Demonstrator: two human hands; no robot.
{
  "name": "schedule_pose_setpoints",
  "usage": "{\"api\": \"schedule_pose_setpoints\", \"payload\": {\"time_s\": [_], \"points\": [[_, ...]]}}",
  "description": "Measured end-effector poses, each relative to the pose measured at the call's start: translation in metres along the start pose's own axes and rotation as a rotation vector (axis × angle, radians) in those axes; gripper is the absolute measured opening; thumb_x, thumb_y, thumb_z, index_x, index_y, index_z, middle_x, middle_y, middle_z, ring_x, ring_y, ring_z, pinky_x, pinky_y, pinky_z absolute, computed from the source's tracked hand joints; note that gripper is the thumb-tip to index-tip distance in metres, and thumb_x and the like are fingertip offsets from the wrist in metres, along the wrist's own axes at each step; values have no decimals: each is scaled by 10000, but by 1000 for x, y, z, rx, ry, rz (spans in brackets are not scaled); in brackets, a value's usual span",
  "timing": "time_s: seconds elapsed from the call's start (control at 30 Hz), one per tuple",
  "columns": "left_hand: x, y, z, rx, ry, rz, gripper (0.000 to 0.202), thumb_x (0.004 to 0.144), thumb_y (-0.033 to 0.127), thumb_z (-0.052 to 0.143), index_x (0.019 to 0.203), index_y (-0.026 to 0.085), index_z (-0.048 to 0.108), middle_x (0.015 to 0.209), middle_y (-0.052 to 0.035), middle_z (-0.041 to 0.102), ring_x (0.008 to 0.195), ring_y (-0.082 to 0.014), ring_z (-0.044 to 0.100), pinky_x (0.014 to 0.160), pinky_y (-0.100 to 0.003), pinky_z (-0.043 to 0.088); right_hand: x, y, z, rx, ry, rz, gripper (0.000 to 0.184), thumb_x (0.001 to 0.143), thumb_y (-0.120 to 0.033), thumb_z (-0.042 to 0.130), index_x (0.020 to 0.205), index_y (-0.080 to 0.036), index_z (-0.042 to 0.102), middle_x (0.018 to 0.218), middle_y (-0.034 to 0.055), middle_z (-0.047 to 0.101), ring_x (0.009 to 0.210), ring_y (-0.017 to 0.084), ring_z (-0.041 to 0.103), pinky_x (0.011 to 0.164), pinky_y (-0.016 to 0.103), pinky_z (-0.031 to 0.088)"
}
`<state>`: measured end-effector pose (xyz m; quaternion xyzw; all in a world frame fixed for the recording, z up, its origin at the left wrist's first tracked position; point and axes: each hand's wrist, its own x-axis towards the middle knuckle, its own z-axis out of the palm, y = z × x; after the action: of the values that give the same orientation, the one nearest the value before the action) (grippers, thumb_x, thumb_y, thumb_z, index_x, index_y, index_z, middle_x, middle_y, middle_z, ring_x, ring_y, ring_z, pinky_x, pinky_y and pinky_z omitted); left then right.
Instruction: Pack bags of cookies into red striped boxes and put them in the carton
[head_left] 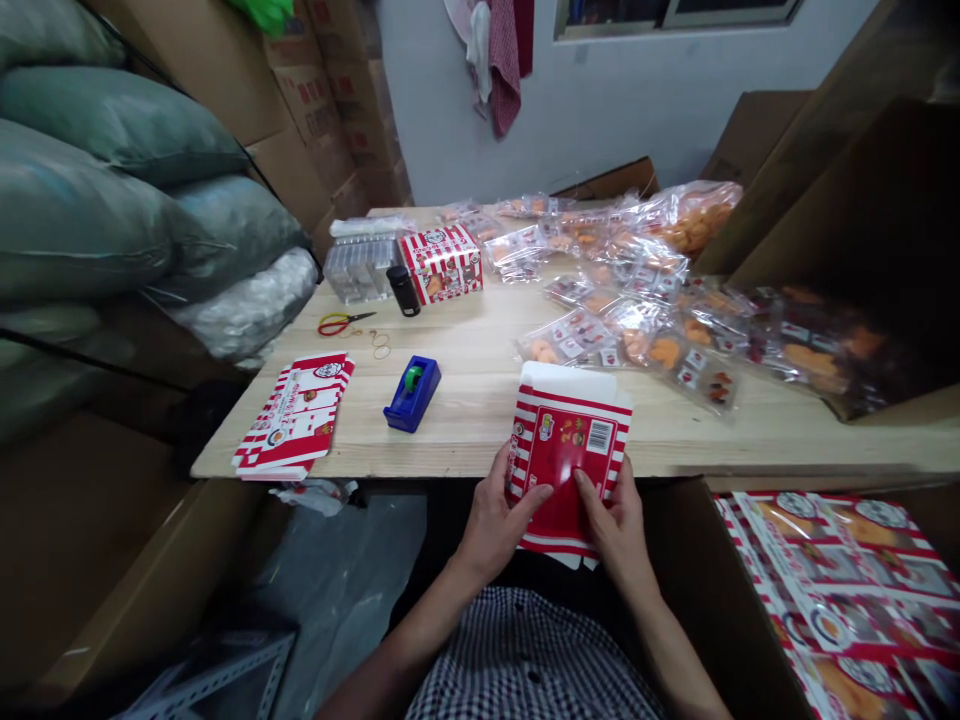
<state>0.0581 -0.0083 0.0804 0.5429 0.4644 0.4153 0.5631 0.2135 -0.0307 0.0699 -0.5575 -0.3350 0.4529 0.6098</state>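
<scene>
Between my two hands is a red and white striped cardboard box [566, 440], its white flap up at the far end and a barcode on its face. My left hand [495, 520] grips the box's left side, thumb on the red face. On the right side, my right hand [615, 515] holds it the same way, thumb pressed on the front. The box is over the table's front edge, near my lap. Its underside and my fingers behind it are hidden. Left of it on the table sits a blue tape dispenser [412, 395] with green tape.
Flat striped cartons [296, 415] are stacked at the table's left. Behind are scissors [345, 322], a black bottle [403, 290], an assembled box [442, 265] and clear plastic cases [362, 262]. Bagged orange pieces [630, 325] cover the right. Printed packages [847, 570] fill a carton at lower right.
</scene>
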Motion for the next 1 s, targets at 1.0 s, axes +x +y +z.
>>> {"api": "schedule_pose_setpoints", "payload": {"time_s": [1.0], "points": [[0, -21, -23, -173, 0, 20, 545, 854, 357, 700, 1354, 256, 509, 1331, -87, 639, 1155, -237, 647, 1013, -388, 513, 7, 19, -27, 294, -402, 378, 365, 787, -383, 797, 1099, -218, 706, 1089, 81, 772, 963, 279, 740, 927, 464, 547]]}}
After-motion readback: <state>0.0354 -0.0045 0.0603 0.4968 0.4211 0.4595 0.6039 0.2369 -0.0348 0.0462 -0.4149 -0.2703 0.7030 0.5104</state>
